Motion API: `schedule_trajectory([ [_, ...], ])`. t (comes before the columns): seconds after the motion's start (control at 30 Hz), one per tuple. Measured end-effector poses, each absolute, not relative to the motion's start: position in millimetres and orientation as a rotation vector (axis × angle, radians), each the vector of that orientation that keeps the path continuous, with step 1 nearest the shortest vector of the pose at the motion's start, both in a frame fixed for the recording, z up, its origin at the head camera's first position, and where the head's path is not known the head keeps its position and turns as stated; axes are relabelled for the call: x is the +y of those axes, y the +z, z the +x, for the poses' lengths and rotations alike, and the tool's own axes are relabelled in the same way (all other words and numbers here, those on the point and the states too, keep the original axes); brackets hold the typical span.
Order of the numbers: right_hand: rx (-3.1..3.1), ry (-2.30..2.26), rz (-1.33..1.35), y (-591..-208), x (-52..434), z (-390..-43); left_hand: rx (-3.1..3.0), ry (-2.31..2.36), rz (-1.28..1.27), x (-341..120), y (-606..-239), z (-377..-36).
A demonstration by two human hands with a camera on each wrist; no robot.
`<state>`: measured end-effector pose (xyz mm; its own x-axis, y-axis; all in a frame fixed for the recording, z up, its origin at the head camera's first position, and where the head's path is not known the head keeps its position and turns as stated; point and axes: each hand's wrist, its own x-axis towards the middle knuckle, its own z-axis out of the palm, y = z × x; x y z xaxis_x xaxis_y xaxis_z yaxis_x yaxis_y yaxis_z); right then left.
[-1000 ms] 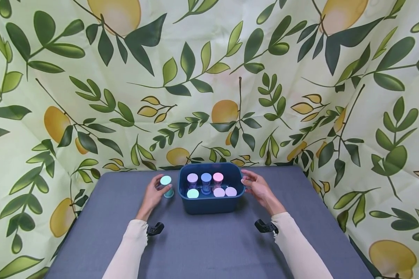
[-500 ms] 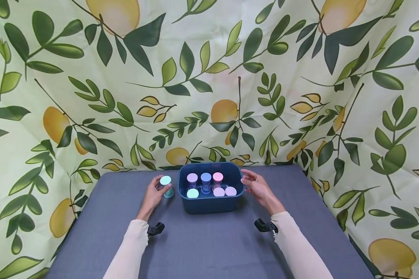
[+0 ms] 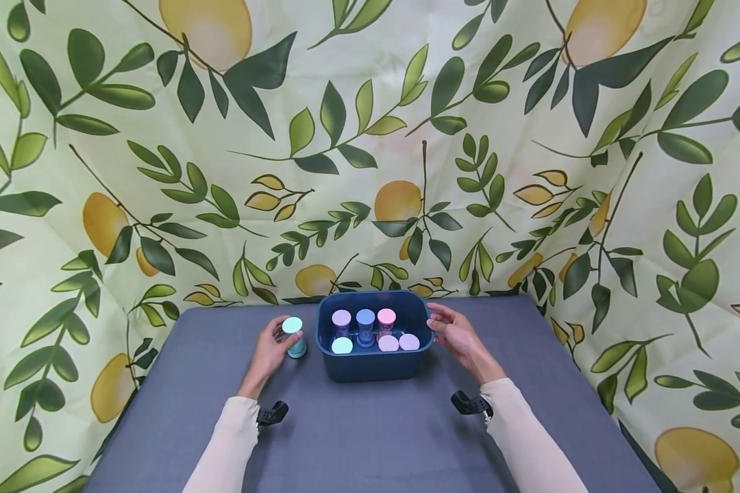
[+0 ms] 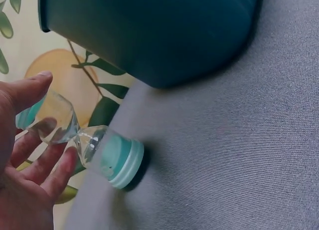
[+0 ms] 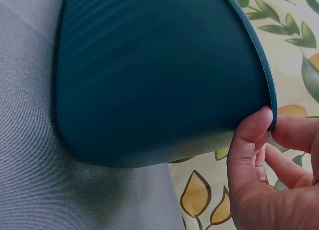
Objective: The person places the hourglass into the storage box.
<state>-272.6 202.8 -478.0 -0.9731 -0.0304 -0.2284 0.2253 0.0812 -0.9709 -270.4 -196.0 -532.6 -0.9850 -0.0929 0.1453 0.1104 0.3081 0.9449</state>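
Observation:
My left hand (image 3: 268, 355) holds an hourglass sand timer (image 3: 292, 325) with mint-green end caps, just left of a dark blue bin (image 3: 373, 370). In the left wrist view the thumb and fingers curl round the upper half of the timer's clear glass (image 4: 60, 115). Its lower cap (image 4: 127, 162) is right at the grey cloth. On the bin's right side, my right hand (image 3: 459, 337) pinches the rim, thumb against the outer wall (image 5: 149, 80) and forefinger at the edge. Fingertips behind the rim are partly hidden.
Inside the bin stand several more sand timers, including a lilac one (image 3: 341, 318), a blue one (image 3: 365, 318), a pink one (image 3: 386, 317) and a mint one (image 3: 342, 345). A grey cloth (image 3: 370, 438) covers the table, and a leaf-patterned curtain (image 3: 345, 171) hangs behind.
The head view has tilted slightly. The left hand and its sand timer have shifted a little toward me; the right hand stays at the bin's rim.

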Motion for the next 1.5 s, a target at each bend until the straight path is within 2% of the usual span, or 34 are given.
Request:
schedule_trajectory([
  [0.67,2.152,-2.011,0.186,-479,203,-272,-2.377,-1.721,-0.083,-200,-491,-254],
  [1.2,2.138,-2.020,0.180,-479,203,-276,-2.390,-1.671,-0.106,-194,-442,-232],
  [1.5,2.156,-2.000,0.210,-479,204,-276,-2.378,-1.673,-0.076,-191,-429,-226],
])
